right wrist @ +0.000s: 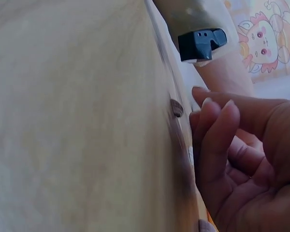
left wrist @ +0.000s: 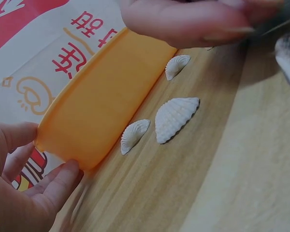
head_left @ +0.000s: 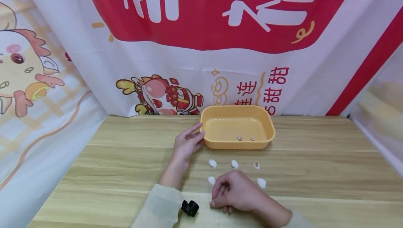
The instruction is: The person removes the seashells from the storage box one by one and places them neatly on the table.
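At the left end of a yellow plastic basin (head_left: 237,144), my left hand (head_left: 186,147) rests its fingertips against the outer wall. In the left wrist view, its thumb (left wrist: 67,176) touches the wall low down, while another finger meets the rim. My right hand (head_left: 234,191) hovers low over the table in front of the basin, fingers loosely bent. Just off its fingertips lies a small dark-and-white seashell (right wrist: 177,108), seen at the right edge of the left wrist view. White seashells (head_left: 234,164) lie in rows between hand and basin.
Two small seashells (head_left: 239,138) lie inside the basin. A black wrist camera (head_left: 190,208) is strapped at the left sleeve. Behind the wooden table (head_left: 132,172) hangs a printed red and white cloth (head_left: 201,63), close to the basin's far side.
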Available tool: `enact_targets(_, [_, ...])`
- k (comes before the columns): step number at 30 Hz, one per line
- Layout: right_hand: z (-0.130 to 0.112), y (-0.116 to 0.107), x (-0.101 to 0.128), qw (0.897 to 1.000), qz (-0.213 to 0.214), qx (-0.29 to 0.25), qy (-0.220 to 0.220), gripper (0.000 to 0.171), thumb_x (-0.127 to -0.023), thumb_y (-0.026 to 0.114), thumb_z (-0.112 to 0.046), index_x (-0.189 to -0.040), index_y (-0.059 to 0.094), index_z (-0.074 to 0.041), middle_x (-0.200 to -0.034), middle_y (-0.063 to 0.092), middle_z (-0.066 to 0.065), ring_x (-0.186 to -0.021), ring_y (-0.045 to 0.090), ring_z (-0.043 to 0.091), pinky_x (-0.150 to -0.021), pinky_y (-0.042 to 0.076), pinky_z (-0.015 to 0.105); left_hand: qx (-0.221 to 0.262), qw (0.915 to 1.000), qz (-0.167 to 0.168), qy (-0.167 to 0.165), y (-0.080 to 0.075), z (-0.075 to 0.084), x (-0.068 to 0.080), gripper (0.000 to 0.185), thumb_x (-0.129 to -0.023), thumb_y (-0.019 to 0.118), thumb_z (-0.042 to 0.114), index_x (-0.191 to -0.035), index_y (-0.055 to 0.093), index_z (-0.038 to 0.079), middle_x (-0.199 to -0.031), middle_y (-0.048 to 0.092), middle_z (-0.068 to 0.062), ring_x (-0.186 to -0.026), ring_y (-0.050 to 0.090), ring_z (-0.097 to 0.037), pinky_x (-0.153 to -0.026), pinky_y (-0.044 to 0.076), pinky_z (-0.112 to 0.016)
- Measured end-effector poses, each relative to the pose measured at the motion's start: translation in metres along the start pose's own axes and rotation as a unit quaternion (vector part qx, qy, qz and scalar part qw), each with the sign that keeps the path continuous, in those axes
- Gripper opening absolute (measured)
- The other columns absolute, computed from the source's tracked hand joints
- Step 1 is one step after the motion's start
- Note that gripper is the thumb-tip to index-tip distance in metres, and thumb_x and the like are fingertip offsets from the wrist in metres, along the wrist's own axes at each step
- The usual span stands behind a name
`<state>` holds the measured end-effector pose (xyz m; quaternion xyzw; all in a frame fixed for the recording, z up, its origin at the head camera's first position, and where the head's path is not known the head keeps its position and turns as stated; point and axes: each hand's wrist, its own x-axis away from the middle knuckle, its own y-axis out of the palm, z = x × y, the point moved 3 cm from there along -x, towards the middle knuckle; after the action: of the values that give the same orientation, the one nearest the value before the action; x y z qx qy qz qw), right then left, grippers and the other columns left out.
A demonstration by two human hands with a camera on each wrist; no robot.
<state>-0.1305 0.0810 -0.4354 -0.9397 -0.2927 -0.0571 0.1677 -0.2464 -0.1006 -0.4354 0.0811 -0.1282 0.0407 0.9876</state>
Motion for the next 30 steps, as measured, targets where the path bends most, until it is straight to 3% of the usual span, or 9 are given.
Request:
enact_targets(13, [-0.009, -0.029, 0.011, 0.999, -0.016, -0.028, -0.013, 0.016, -0.085, 0.089, -0.013, -0.094, 0.077, -0.007, -0.073, 0.072, 0.002, -0.051, 0.056, 0.009, -0.045, 0.051, 0.017, -0.003, 1.0, -0.002, 0.0, -0.002, 0.0, 0.002, 0.042, -0.101, 0.078, 0.017, -0.142, 0.071, 0.02, -0.136, 0.069, -0.015, -0.125, 0.07, -0.028, -0.11, 0.062, -0.04])
enact_targets(22, [-0.015, -0.06, 0.02, 0.999, 0.007, -0.043, -0.027, 0.023, -0.089, 0.087, -0.014, -0.1, 0.075, 0.001, -0.077, 0.071, 0.003, -0.054, 0.058, 0.007, -0.047, 0.051, 0.017, -0.003, 1.0, 0.0, -0.004, -0.001, -0.001, 0.001, 0.042, -0.1, 0.078, 0.017, -0.142, 0.072, 0.022, -0.135, 0.069, -0.013, -0.123, 0.071, -0.026, -0.109, 0.063, -0.039])
enact_targets(30, [-0.019, -0.069, 0.022, 0.999, 0.008, -0.049, -0.02, 0.023, -0.09, 0.087, -0.014, -0.101, 0.075, 0.003, -0.075, 0.069, 0.003, -0.057, 0.058, 0.008, -0.048, 0.051, 0.017, -0.005, 1.0, 0.0, -0.007, -0.001, -0.001, 0.001, 0.041, -0.101, 0.078, 0.018, -0.141, 0.072, 0.024, -0.136, 0.068, -0.013, -0.122, 0.07, -0.025, -0.109, 0.062, -0.04])
